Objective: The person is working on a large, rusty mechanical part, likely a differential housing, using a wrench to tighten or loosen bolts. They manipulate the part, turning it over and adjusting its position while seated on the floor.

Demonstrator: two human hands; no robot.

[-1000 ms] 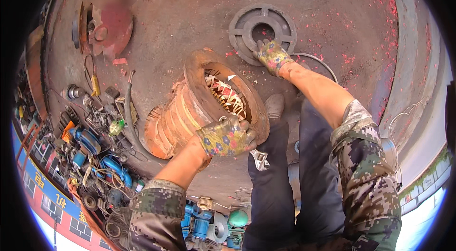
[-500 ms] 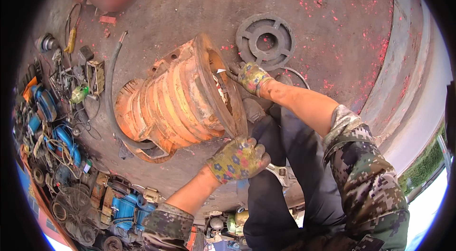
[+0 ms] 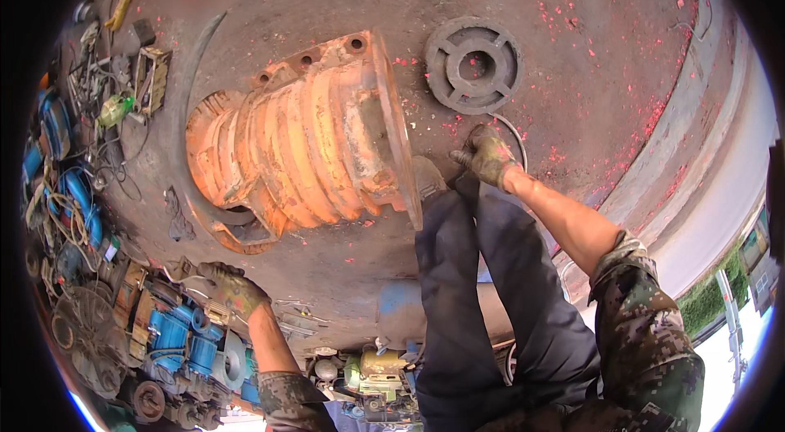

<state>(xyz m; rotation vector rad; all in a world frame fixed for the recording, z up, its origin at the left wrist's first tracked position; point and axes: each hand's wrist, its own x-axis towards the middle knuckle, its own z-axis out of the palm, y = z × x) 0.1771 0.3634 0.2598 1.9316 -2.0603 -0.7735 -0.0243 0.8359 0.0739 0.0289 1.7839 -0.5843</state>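
Observation:
My left hand (image 3: 235,289), in a flowered glove, is down at lower left, closed on a metal adjustable wrench (image 3: 186,273). My gloved right hand (image 3: 485,156) is right of a ribbed, rusty orange motor housing (image 3: 311,146), fingers slightly bent and apart, with nothing visible in them. The housing lies on its side, its flange upright facing right, so its inside is hidden. Beyond my right hand a grey spoked ring casting (image 3: 446,68) lies flat, a thin grey cable (image 3: 519,138) below it. A thick black hose (image 3: 196,80) curves round the housing's left side.
Along the left are piled tools, wire, motors and blue castings (image 3: 78,195), with blue motors (image 3: 172,342) below. A yellow-handled tool (image 3: 123,5) lies at the upper left. My dark-trousered legs (image 3: 446,293) are at bottom center. Red flakes dot the stained floor (image 3: 589,89).
The housing's flange has swung from facing me to facing right, upright. My left hand left the flange and moved down-left with the wrench. My right hand pulled back from ring and flange.

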